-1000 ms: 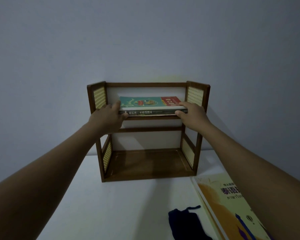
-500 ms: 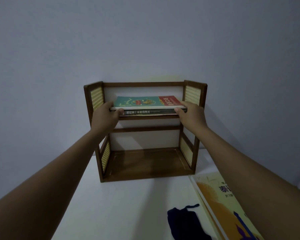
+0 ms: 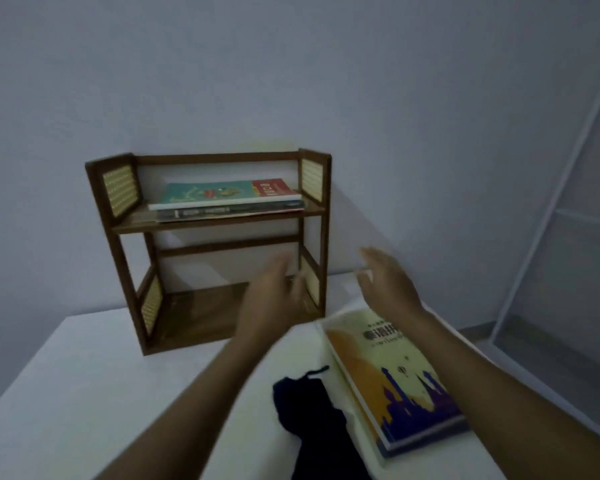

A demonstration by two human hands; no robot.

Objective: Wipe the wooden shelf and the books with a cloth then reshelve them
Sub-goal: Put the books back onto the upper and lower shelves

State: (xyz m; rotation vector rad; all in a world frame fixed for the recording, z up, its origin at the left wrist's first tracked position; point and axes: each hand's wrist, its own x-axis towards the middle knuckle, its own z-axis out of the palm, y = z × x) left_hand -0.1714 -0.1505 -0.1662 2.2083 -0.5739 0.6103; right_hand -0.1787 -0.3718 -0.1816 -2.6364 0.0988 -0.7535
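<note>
Under right hand [image 3: 388, 289]: yellow book [image 3: 395, 379].

The left hand [image 3: 274, 299] is smeared by motion, its fingers not told apart, and it hides part of the wooden shelf's [image 3: 219, 223] lower right side. The right hand [image 3: 388, 289] is softly blurred too and covers the far corner of the yellow book [image 3: 395, 372]. The dark cloth [image 3: 312, 417] runs off the bottom edge. Print on the stacked books [image 3: 229, 199] is too small to read.
</note>
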